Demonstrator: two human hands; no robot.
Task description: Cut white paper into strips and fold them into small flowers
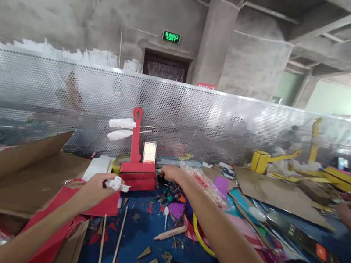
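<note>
Blue tabletop (pixel 132 241): left hand (pixel 100 185) curled, right hand (pixel 170 173) outstretched.

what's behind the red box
Part of a yellow roll shows past the red box at left, with perforated metal screen farther back; anything directly behind is covered.

Right fingers (pixel 164 172) partly hidden, apparently

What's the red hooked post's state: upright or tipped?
Upright: the red hooked post rises steeply above the red base, hooked end uppermost.
</note>
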